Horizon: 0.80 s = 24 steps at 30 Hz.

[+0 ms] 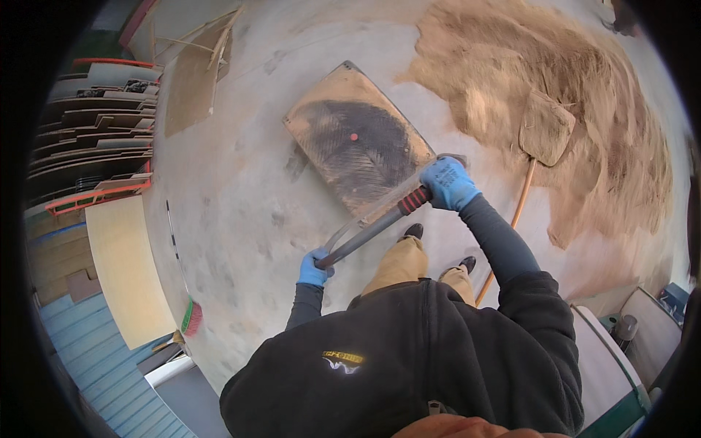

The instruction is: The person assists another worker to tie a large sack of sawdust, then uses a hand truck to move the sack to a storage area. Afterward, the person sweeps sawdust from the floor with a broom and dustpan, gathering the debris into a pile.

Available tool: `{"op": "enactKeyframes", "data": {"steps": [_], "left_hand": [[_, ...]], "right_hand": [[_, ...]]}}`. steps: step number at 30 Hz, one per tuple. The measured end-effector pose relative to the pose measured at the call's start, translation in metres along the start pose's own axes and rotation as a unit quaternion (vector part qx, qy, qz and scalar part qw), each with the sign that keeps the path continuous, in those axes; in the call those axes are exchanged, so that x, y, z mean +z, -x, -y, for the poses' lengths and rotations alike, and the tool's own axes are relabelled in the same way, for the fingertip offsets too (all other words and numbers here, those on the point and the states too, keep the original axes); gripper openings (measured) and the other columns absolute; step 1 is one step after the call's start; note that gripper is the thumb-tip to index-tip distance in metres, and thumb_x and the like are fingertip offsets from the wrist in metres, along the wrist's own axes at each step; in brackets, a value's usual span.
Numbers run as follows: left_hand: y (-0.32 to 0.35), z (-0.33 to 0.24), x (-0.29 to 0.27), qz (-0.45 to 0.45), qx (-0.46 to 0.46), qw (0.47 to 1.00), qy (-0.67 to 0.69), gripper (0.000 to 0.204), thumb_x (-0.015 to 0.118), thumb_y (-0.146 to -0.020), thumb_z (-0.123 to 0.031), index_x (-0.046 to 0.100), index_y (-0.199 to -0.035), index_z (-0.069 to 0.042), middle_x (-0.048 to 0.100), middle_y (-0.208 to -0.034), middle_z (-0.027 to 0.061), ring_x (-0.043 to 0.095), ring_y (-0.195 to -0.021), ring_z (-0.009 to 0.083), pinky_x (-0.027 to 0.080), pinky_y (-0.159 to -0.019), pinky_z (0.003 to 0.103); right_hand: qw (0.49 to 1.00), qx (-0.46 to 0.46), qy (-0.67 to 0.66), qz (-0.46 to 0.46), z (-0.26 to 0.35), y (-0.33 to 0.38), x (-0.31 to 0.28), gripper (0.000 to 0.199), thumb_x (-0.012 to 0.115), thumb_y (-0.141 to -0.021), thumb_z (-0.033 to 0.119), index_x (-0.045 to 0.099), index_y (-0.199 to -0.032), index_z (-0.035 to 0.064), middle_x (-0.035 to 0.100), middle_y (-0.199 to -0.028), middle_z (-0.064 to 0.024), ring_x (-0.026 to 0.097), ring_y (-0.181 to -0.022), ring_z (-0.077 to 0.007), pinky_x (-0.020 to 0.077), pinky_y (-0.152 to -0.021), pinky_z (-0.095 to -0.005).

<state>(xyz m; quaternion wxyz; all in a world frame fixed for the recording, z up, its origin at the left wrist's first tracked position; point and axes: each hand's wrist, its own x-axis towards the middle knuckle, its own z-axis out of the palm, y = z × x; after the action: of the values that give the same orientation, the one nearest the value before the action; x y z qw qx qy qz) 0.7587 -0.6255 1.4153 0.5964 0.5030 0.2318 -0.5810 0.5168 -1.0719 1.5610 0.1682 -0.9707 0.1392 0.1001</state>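
Observation:
Both my gloved hands are closed on a long grey-shafted tool (367,235) that slants across in front of my body. My right hand (449,182), in a blue glove, grips its upper end beside a black-and-red banded section. A grey end juts out just beyond that hand; its kind I cannot make out. My left hand (315,268), also gloved in blue, wraps round the lower end. A thin curved strip, perhaps a hose, runs alongside the shaft. Beyond the tool, a rectangular board (343,120) carries dark, ridged material with a red round spot in it.
A wide heap of brown sand (613,153) spreads at the far right, with a shovel (546,128) lying on it. At left are a rack of stacked panels (98,139), a pale board (128,270) and a broom (191,317). A wooden panel (193,87) lies farther back.

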Motion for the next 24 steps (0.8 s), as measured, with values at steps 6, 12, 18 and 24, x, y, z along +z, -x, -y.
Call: {"op": "enactKeyframes", "data": {"steps": [6, 12, 18, 24], "left_hand": [[-0.024, -0.012, 0.127, -0.053, 0.01, 0.993, 0.105, 0.013, 0.049, -0.084, -0.013, 0.053, -0.073, -0.017, 0.053, -0.067, -0.0029, 0.051, -0.061, 0.0149, 0.045, -0.057, 0.034], [-0.013, 0.018, 0.297, -0.04, 0.028, 0.993, 0.105, 0.019, 0.048, -0.091, -0.014, 0.057, -0.074, -0.011, 0.06, -0.071, 0.001, 0.058, -0.068, 0.0162, 0.05, -0.065, 0.037], [-0.038, 0.073, 0.471, 0.116, 0.094, 0.989, 0.021, 0.012, 0.054, -0.095, -0.01, 0.064, -0.095, -0.003, 0.066, -0.089, 0.0073, 0.064, -0.088, 0.0186, 0.055, -0.082, 0.037], [-0.082, 0.168, 0.629, 0.017, -0.007, 0.99, 0.142, 0.016, 0.054, -0.096, -0.006, 0.061, -0.107, 0.002, 0.066, -0.097, 0.0116, 0.065, -0.094, 0.0248, 0.055, -0.089, 0.038]], "right_hand": [[0.994, 0.071, -0.013, -0.079, -0.097, 0.051, -0.004, 0.017, 0.077, -0.063, 0.021, 0.067, -0.076, 0.0167, 0.068, -0.079, -0.0103, 0.066, -0.081, -0.0327, 0.051, -0.078, -0.043], [0.968, 0.106, -0.066, -0.218, -0.22, 0.133, 0.021, 0.019, 0.076, -0.064, 0.015, 0.064, -0.079, 0.0129, 0.066, -0.081, -0.0113, 0.062, -0.085, -0.034, 0.0481, -0.082, -0.0422], [0.943, 0.244, -0.095, -0.208, -0.35, 0.212, 0.061, 0.023, 0.076, -0.068, 0.019, 0.063, -0.085, 0.011, 0.065, -0.089, -0.0138, 0.062, -0.092, -0.0351, 0.0481, -0.083, -0.046], [0.906, 0.358, -0.054, -0.221, -0.437, 0.248, 0.114, 0.042, 0.079, -0.066, 0.037, 0.06, -0.088, 0.0064, 0.063, -0.096, -0.0169, 0.061, -0.096, -0.0346, 0.0471, -0.084, -0.046]]}}
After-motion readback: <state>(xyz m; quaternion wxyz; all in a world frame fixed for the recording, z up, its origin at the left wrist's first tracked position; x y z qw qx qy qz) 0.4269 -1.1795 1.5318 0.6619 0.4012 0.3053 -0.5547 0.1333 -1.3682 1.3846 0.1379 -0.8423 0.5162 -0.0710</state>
